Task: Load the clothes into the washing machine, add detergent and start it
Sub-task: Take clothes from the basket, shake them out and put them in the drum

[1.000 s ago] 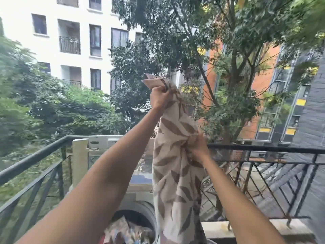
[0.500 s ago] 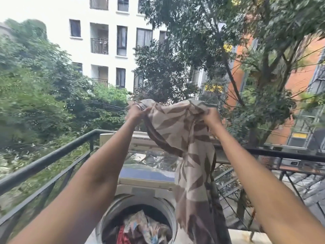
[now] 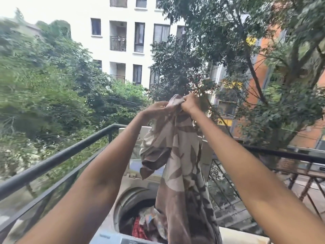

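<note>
On a railed balcony facing trees, the leaf-print cloth (image 3: 177, 155) hangs lengthwise from upper centre, directly over the washing machine drum (image 3: 133, 205) at bottom centre. The right hand (image 3: 190, 103) clamps its top; the left hand (image 3: 156, 108) pinches alongside.

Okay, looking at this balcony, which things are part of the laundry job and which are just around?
Job: leaf-print cloth, held up by left hand and right hand; washing machine, lid open; clothes in the drum.
Just around: balcony railing; trees; white building.
</note>
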{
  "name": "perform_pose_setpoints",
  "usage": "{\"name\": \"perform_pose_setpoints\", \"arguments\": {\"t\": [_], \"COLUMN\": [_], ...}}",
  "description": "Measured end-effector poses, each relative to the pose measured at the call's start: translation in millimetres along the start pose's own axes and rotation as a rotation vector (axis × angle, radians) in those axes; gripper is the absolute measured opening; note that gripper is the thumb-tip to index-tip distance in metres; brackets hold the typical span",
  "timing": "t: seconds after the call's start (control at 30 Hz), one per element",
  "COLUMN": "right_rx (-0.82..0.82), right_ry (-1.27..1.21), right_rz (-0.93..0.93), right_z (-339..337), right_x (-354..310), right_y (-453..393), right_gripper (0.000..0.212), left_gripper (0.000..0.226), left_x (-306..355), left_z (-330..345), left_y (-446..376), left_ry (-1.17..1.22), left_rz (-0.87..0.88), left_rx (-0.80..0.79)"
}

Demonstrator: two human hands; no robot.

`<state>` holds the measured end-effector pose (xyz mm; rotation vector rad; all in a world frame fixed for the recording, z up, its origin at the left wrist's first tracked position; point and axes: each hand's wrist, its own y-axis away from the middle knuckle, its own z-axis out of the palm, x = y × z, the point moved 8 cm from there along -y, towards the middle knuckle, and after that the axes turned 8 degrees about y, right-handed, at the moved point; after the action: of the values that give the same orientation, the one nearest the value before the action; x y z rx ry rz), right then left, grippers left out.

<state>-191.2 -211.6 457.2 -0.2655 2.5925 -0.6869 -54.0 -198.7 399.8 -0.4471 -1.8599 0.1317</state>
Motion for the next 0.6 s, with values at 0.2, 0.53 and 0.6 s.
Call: {"name": "perform_pose_setpoints", "arguments": {"t": [0.2,0.53,0.6], "right_rx": [-0.523,-0.614,-0.463], "right_ry": [-0.175,-0.120,-0.114], "right_rz": [-0.240,0.025,0.063], "right_z": [68.1,204.2,184.9], "right_x": [24.9,127.6,120.3], "right_y": [43.9,141.1,125.2], "right_gripper": [0.043,0.044,0.022], "left_gripper": [0.025,0.055,0.050], "left_x": [-46.1,-70.9,-84.0], "left_z": [-27.2,-29.0,-40.3], "left_y": [2.1,8.4,11.6], "left_ry": [-0.017,0.199,0.181], "left_rz": [0.029,-0.040,-0.078], "left_rx": [0.355,0.478,0.579]}}
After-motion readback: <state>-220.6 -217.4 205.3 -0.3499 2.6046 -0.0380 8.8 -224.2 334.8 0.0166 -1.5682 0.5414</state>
